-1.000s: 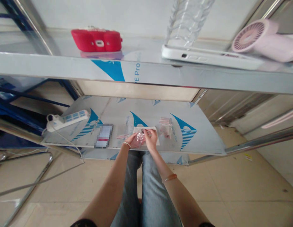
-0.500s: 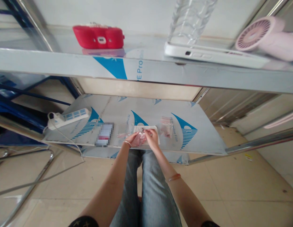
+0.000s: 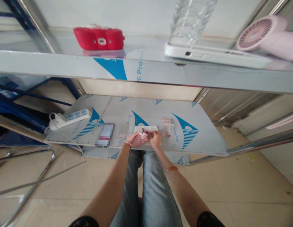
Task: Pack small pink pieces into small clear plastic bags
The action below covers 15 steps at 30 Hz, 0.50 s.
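Observation:
My left hand (image 3: pixel 132 139) is closed on a small clear plastic bag (image 3: pixel 141 139) with a pinkish look, low over the front edge of the lower shelf. Close beside it on the right, my right hand (image 3: pixel 156 138) pinches a small dark reddish piece (image 3: pixel 150 135) at the mouth of the bag; its kind is too small to tell. Behind both hands lies a white tray or pad (image 3: pixel 146 128), partly covered by them. Clear bags with red-striped edges (image 3: pixel 167 126) lie to the right of it, and more clear bags (image 3: pixel 124 130) to the left.
A blurred-out phone (image 3: pixel 105 135) and a white power strip (image 3: pixel 73 117) with its cord lie on the left of the lower shelf (image 3: pixel 203 132). Overhead, the upper shelf (image 3: pixel 66 64) carries a red case (image 3: pixel 99 39), a clear bottle (image 3: pixel 191 22), a white flat device (image 3: pixel 208 56) and a pink fan (image 3: pixel 255 34).
My right hand has shifted slightly right and down, drawing away from my left hand. More of the dark piece shows between them. My left hand keeps its hold on the bag.

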Motion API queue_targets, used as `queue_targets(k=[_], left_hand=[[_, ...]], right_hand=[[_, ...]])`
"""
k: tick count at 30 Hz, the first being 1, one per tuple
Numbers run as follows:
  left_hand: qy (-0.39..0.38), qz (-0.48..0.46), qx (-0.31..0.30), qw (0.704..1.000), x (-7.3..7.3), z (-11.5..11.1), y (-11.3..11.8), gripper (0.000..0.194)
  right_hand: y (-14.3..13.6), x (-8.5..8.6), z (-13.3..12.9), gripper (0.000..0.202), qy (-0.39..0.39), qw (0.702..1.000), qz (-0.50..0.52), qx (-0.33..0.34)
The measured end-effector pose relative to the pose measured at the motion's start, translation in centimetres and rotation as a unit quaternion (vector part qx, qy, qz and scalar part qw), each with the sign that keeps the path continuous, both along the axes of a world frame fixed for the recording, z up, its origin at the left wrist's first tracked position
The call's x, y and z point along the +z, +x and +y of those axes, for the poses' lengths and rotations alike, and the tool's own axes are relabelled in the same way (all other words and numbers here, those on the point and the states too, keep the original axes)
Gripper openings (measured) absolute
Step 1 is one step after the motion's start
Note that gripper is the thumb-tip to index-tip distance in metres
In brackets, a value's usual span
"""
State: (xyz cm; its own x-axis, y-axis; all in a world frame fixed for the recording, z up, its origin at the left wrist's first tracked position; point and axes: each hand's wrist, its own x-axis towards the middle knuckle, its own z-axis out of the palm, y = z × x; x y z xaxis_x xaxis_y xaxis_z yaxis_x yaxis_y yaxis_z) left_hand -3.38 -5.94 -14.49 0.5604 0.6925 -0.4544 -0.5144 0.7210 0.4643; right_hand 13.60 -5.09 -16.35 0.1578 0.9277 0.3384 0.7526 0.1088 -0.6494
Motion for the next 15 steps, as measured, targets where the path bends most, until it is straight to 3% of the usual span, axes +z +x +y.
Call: queue_targets(k=[4,9,12,15], left_hand=[[0.000,-0.018,-0.002,1.000,0.0,0.0,0.0,0.055],[-0.015,-0.003,0.017,1.000,0.2,0.0,0.1,0.051],[-0.024,0.009,0.023,0.999,0.2,0.0,0.2,0.051],[-0.020,0.009,0.021,1.000,0.2,0.0,0.1,0.047]], right_hand=[[0.0,1.0,0.0,0.019,0.018,0.996,0.088,-0.007],[-0.4,4.3,-0.8,0.027,0.028,0.971,0.232,0.040],[-1.0,5.7,-1.7,0.025,0.022,0.966,0.240,0.096],[-1.4,5.8,-2.3,0.023,0.014,0.960,0.232,0.154]])
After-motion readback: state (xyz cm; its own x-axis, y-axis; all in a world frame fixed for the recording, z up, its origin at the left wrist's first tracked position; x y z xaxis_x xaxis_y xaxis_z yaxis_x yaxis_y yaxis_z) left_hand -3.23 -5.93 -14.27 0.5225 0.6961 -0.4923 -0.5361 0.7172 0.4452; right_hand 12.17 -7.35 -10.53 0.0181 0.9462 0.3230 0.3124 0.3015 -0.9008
